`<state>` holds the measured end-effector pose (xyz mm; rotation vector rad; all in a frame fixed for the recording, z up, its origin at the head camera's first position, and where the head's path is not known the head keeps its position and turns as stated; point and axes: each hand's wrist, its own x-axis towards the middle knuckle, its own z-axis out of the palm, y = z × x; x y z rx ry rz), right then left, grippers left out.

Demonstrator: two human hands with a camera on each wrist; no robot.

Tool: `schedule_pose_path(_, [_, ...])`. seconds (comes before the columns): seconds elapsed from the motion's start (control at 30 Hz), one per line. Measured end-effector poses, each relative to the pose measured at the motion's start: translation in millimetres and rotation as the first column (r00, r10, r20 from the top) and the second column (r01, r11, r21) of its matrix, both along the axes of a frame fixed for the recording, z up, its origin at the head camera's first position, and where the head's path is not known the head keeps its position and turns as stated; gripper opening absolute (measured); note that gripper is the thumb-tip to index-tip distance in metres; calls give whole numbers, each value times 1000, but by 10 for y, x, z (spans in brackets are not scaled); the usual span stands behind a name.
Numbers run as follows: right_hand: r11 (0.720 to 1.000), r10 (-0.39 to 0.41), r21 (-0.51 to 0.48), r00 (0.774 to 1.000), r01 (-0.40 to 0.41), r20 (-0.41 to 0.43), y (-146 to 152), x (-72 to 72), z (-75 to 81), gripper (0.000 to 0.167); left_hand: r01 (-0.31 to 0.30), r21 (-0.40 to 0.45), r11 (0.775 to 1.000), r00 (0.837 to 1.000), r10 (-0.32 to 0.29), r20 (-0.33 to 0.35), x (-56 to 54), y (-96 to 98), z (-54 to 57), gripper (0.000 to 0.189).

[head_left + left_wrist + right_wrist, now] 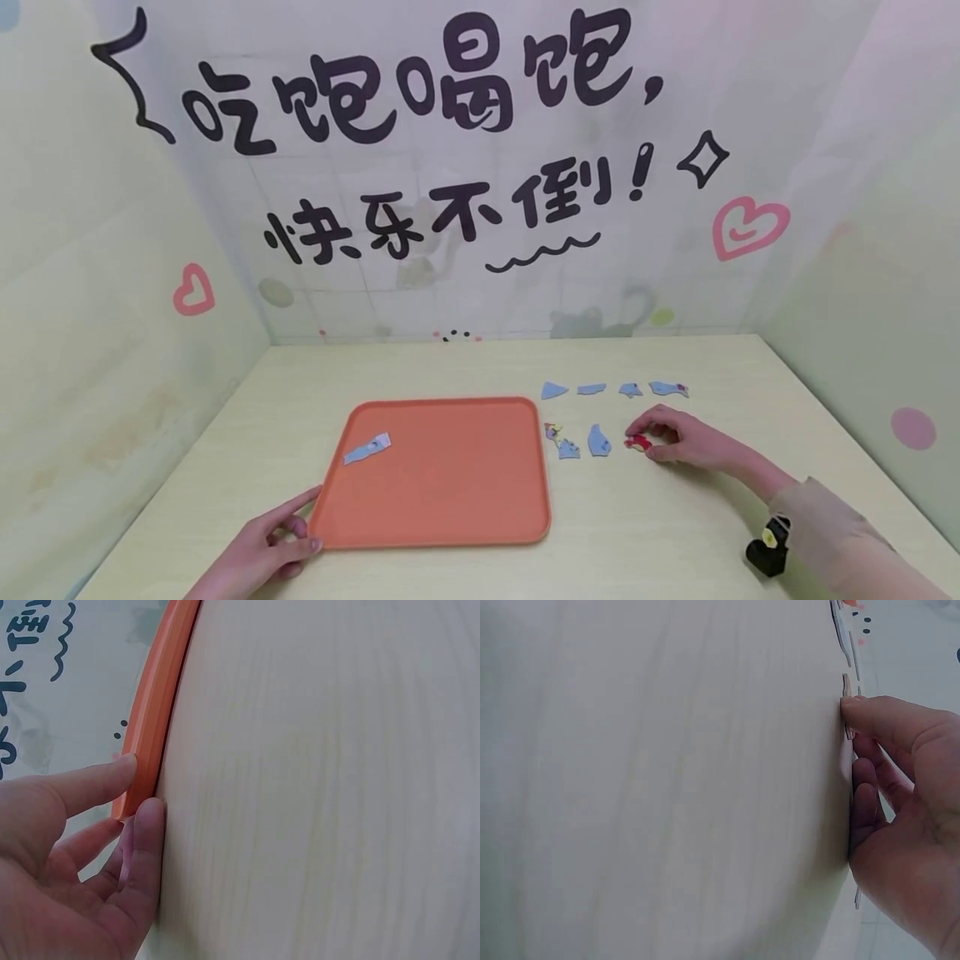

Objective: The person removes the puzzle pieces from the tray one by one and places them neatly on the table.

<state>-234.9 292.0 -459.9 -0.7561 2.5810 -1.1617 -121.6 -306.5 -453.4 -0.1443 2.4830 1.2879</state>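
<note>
My left hand [262,546] holds the near left corner of an orange tray [442,533]. In the left wrist view the thumb of the left hand [67,855] lies on the tray's rim [154,720], with the other fingers at its outer side and below. A light-blue puzzle piece [367,448] lies at a slant on the tray's left part. To the right of the tray, my right hand [693,442] pinches a red puzzle piece [638,442] between thumb and fingers, at the tabletop. In the right wrist view, the right hand [907,780] partly hides that thin piece [847,686].
Beside the red piece lie a pale-blue piece [598,441] and a blue-and-yellow piece [562,442], close to the tray. Several more pieces, including a triangular one [554,390], form a row farther back. Walls with printed writing enclose the wooden table [420,367].
</note>
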Motion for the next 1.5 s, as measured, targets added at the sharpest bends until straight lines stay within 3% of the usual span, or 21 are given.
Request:
schedule_pose_path(0.33, [1000, -4, -3, 1000, 4, 15, 15, -10, -1, 30, 12, 5, 1000, 1000, -12, -2, -1, -3, 13, 82])
schedule_pose_path(0.6, [998, -16, 59, 1000, 16, 0, 24, 8, 17, 51, 20, 7, 1000, 1000, -20, -3, 11, -14, 15, 82])
schedule_pose_path(0.83, [995, 10, 102, 999, -5, -52, -122, -74, 170, 49, 7, 26, 1000, 1000, -7, -6, 17, -12, 21, 80])
schedule_pose_path(1.07, [993, 32, 117, 998, -25, -60, -484, -248, 310, 47, -22, 20, 1000, 1000, 22, -3, 15, 9, 15, 77])
schedule_pose_path(1.5, [979, 203, 35, 974, -200, -97, -1548, -598, 578, 46, -1, 42, 999, 1000, 1, -10, 34, -18, 6, 81])
